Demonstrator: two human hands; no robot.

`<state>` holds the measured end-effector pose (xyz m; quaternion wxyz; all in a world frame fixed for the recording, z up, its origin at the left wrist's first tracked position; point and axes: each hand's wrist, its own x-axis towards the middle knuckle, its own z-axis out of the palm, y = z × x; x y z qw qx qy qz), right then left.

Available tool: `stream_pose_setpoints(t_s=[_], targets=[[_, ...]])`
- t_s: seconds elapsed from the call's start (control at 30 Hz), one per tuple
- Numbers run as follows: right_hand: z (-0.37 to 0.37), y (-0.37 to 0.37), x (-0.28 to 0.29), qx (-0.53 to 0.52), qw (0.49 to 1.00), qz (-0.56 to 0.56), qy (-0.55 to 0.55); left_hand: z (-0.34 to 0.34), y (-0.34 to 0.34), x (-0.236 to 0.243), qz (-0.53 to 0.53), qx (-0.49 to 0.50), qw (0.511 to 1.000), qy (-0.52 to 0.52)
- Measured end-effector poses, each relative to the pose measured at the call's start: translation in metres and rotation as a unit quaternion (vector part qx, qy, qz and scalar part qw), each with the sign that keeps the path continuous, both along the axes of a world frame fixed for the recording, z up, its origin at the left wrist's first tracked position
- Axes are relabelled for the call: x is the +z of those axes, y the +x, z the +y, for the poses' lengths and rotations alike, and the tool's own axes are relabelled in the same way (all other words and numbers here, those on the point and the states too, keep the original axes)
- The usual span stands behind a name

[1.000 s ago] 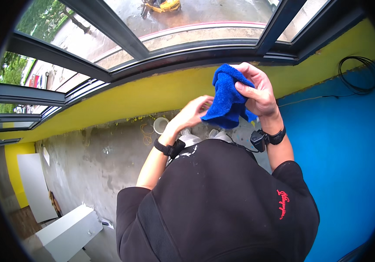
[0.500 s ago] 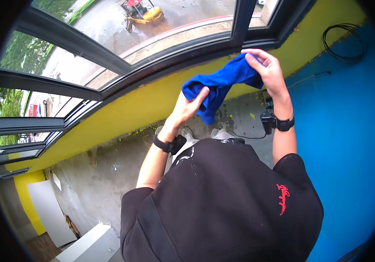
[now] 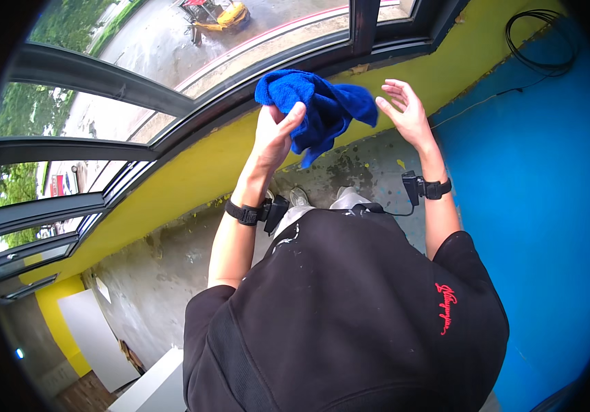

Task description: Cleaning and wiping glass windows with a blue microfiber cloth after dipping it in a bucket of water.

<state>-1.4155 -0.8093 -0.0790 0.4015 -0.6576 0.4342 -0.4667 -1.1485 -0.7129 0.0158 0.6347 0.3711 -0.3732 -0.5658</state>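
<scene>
A crumpled blue cloth (image 3: 315,103) is gripped in my left hand (image 3: 273,137), its folds hanging above and to the right of the fingers, just below the window's dark frame (image 3: 185,110). My right hand (image 3: 408,117) is raised beside the cloth's right end, fingers spread and holding nothing. Each wrist has a black strap with a small device on it, such as the one (image 3: 411,185) on the right.
A yellow wall (image 3: 137,216) runs below the windows, and a blue wall (image 3: 535,206) is on the right with coiled black cable (image 3: 538,48) near its top. Grey floor (image 3: 144,288) lies below; white boards (image 3: 96,336) are at lower left. A yellow forklift (image 3: 216,17) is outside.
My right hand has let go of the cloth and opened. My left hand has taken hold of it and moved up and left with it.
</scene>
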Motion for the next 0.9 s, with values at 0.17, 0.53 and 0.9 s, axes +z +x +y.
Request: stream_pose_setpoints(t_s=[0.17,0.53,0.9], targets=[[0.009,-0.005,0.017,0.198,0.956,0.055,0.211,0.005,-0.003,0.003,-0.072,0.002,0.997,0.008],[0.025,0.056,-0.052,0.209,0.891,-0.092,0.393,0.011,0.005,0.007,-0.286,-0.036,0.957,-0.007],[0.017,0.027,-0.032,0.176,0.816,-0.363,0.414,0.02,0.02,-0.02,-0.078,-0.011,0.99,0.115]])
